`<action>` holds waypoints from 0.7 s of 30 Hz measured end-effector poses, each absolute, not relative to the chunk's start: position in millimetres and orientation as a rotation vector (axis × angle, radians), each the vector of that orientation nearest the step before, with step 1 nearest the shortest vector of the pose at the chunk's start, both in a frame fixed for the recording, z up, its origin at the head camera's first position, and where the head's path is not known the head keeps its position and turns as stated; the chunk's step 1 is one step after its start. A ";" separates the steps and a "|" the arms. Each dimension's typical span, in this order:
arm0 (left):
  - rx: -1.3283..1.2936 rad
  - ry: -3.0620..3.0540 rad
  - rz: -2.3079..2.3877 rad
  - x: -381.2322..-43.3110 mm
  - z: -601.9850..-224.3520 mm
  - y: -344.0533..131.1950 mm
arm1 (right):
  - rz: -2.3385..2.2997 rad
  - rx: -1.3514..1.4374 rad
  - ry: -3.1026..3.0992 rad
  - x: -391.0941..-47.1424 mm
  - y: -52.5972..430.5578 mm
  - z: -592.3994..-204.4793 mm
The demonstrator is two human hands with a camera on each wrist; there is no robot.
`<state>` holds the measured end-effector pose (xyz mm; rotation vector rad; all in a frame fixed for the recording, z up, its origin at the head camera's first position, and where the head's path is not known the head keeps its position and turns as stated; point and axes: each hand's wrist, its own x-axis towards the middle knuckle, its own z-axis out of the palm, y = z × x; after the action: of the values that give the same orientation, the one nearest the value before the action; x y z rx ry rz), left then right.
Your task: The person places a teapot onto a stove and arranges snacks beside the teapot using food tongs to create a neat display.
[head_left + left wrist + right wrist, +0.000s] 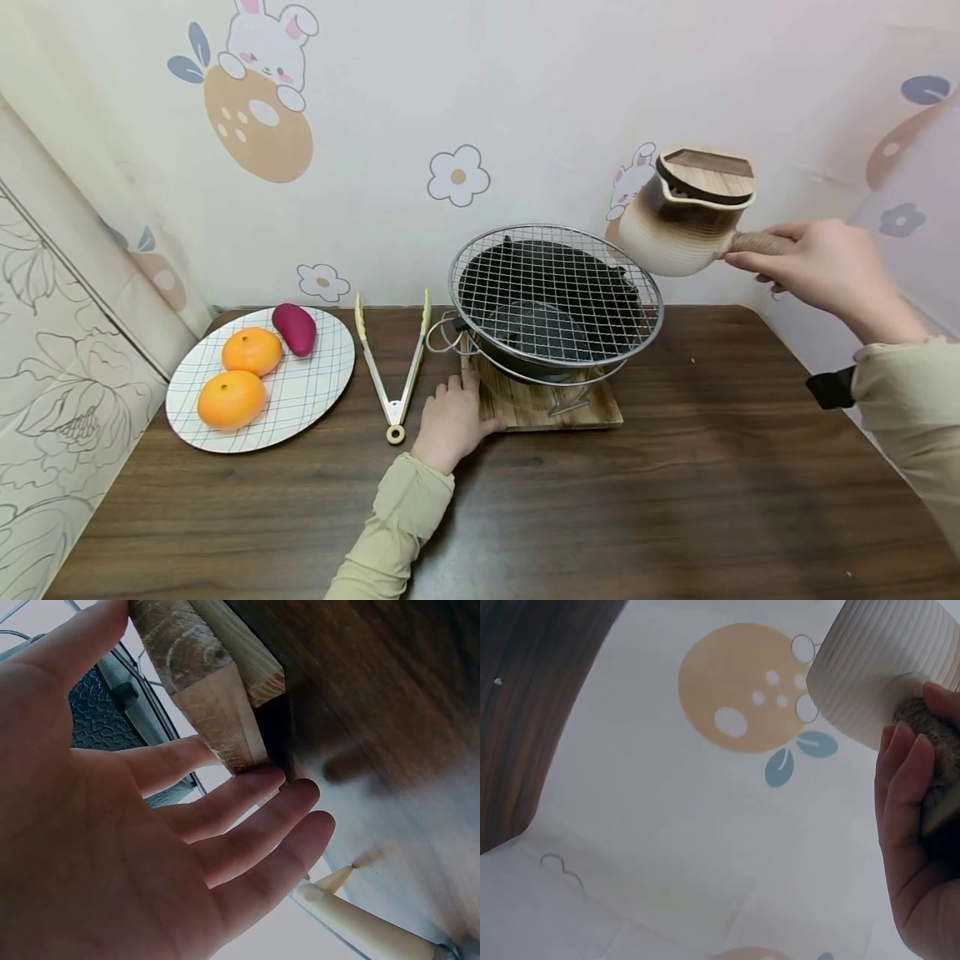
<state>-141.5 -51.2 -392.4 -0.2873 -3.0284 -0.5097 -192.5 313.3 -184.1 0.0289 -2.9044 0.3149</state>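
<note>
My right hand (pixel 832 262) grips the rope-wrapped handle (pixel 930 724) of a side-handled teapot (pixel 675 233), brown shading to cream, with a wooden lid. The teapot is in the air, tilted, at the right rim of a tabletop grill (pixel 555 300) in the head view. That grill is a black round bowl with a wire mesh on top, standing on a wooden board (pixel 525 404). At the board's front left corner, my left hand (pixel 452 417) rests with thumb at the front edge and fairly straight fingers along the left side. The left wrist view shows fingertips touching the board's edge (pixel 217 712).
Left of the grill, metal tongs (pixel 395 408) with cream tips lie spread on the brown table (pixel 712 500). Farther left, a checked plate (pixel 315 392) bears two oranges (pixel 232 400) and a purple oval item (pixel 295 328). A patterned wall covering (pixel 390 100) stands behind the table.
</note>
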 end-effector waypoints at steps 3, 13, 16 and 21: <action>-0.286 -3.030 -0.503 -141.4 -392.4 -51.7 | 0.346 0.058 -2.923 -197.7 305.2 -185.1; -0.294 -3.005 -0.493 -142.7 -393.5 -52.7 | 0.507 0.133 -3.009 -217.2 277.3 -187.2; -0.303 -3.000 -0.462 -142.3 -393.9 -52.8 | 0.561 0.179 -3.011 -222.9 270.2 -188.6; -0.300 -3.002 -0.453 -142.6 -394.0 -52.5 | 0.565 0.251 -3.024 -231.8 261.4 -188.6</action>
<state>-142.6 -52.5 -394.0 -0.3001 -3.0019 -0.4534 -231.8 261.4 -188.6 0.2512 -3.0241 0.5648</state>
